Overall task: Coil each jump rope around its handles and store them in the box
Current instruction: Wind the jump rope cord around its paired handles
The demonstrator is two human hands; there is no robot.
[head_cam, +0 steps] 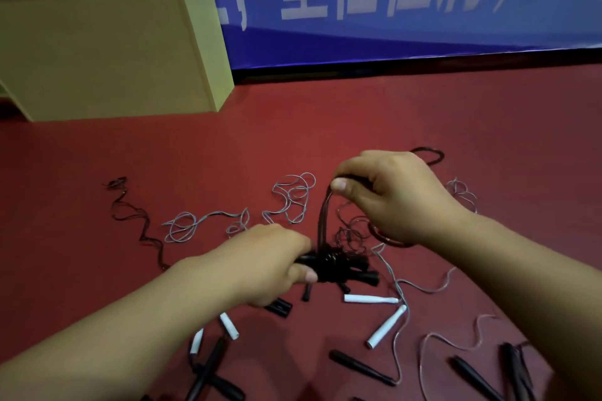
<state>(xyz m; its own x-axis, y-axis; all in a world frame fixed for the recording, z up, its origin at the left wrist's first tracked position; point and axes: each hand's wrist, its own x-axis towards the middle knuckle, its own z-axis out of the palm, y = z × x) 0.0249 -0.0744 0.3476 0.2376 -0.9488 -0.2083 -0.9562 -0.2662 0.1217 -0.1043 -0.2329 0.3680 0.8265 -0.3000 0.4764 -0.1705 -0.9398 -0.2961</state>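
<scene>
Loose black handles (361, 367) and white handles (387, 325) lie nearest on the red floor (488, 127). Farther, the left hand (270, 262) grips the black jump rope's handles (345, 268), half coiled. Above it, the right hand (387, 195) pinches the cord (324, 218). The yellow box (107, 49) stands far left.

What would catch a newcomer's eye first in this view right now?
At centre, the left hand grips a pair of black handles already wrapped in cord, while the right hand pinches the bunched black rope above them. Around them, loose grey ropes and white handles sprawl over the red floor; a pale yellow box stands at upper left.
</scene>
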